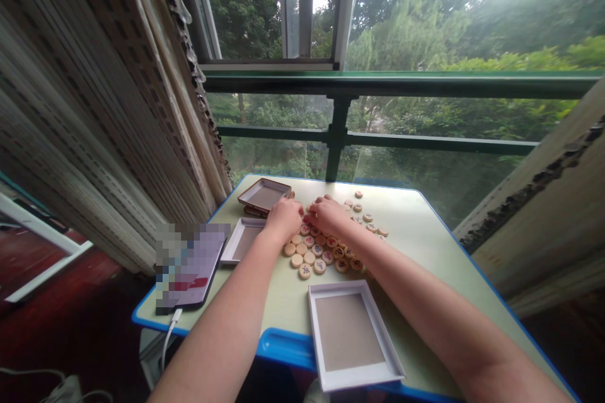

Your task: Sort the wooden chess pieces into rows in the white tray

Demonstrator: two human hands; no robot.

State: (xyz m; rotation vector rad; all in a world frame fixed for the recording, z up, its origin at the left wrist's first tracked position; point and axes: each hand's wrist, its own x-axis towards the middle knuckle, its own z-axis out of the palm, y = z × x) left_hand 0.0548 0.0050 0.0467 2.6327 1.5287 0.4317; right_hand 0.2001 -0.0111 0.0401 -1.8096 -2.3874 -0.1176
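Observation:
Round wooden Chinese chess pieces lie in a loose cluster on the pale table, many with red or dark characters upward and several blank. At the cluster's far left edge is my left hand, its fingers curled inward; whatever they hold is hidden. Just to its right, my right hand reaches over the pieces with bent fingers, and a piece seems to sit at its fingertips. A small gap separates the two hands. Beside my left hand stand a brown-rimmed shallow box and a white box tray.
A white-rimmed box part overlaps the table's near edge, over a blue recess. At left a phone has a white cable plugged in. More pieces are scattered at right. Curtains and a green railing border the table.

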